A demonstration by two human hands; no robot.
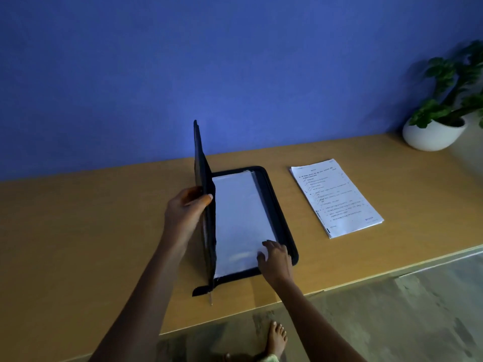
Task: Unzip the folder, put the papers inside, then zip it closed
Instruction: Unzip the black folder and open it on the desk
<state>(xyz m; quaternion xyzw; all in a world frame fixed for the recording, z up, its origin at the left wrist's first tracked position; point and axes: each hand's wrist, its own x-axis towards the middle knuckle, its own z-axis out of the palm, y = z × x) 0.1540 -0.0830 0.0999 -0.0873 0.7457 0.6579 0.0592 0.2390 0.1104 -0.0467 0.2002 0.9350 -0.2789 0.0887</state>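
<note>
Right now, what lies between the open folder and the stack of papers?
Only bare wooden tabletop lies between the folder and the papers; the head view shows this.

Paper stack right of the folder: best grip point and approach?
Pinch the papers at their near short edge, coming from the front of the table with the right hand, likely easiest. The stack lies flat, edges free all round, and that edge is closest; the left hand holds the folder cover upright.
</note>
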